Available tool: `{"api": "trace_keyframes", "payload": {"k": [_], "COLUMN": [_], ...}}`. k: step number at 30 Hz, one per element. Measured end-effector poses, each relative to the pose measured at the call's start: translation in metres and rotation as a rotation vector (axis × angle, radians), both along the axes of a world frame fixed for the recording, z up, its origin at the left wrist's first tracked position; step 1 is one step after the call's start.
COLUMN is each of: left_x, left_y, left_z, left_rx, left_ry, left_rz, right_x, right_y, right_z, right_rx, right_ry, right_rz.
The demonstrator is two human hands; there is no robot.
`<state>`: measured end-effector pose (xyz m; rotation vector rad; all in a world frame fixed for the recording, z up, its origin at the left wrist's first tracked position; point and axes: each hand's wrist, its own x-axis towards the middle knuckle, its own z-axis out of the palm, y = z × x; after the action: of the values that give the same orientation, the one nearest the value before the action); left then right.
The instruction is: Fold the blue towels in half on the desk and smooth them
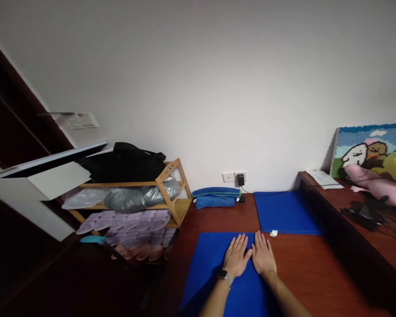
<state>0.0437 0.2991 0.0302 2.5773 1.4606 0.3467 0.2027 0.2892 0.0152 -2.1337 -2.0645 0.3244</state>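
Observation:
A blue cloth lies spread on the reddish-brown wooden table. My left hand, with a watch on its wrist, rests palm down on the cloth with its fingers stretched out. Close beside it, my right hand lies flat at the cloth's right edge, fingers extended. The two thumbs nearly meet. Behind and to the right is another blue cloth, lying flat with a small white tag at its front edge. Folded blue cloths lie against the wall.
A wooden rack with slippers and bags stands left of the table. A black plug sits in the wall socket, its cord running right. The raised surface at right holds a pink plush toy, cables and a fluffy picture.

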Motion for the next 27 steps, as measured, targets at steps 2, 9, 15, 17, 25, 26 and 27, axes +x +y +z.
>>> {"api": "trace_keyframes", "payload": {"k": [2,9,15,17,25,26,27], "left_x": [-0.033,-0.135,-0.171,-0.182,-0.167,-0.147,-0.124], "left_y": [0.006,0.036,0.043,0.042,0.000,-0.008,-0.016], "left_z": [0.002,-0.004,-0.009,-0.006,0.021,0.020,0.019], "left_rx": [0.006,0.054,0.030,0.010,0.262,0.269,0.274], "left_ry": [0.040,0.128,0.097,0.090,-0.087,-0.092,-0.102], "left_rz": [0.053,0.295,0.405,0.446,0.474,0.421,0.355], "right_x": [-0.002,-0.002,-0.002,-0.003,-0.002,-0.002,-0.001], "right_y": [0.001,0.000,0.000,0.000,0.000,0.000,-0.001], "right_z": [0.001,0.003,0.007,0.007,0.002,0.002,0.002], "right_rx": [0.005,0.007,-0.007,-0.011,0.006,0.012,0.018], "right_ry": [0.011,0.043,0.015,0.002,-0.010,-0.007,-0.006], "right_rz": [-0.033,-0.052,-0.054,-0.053,-0.052,-0.051,-0.049]}}
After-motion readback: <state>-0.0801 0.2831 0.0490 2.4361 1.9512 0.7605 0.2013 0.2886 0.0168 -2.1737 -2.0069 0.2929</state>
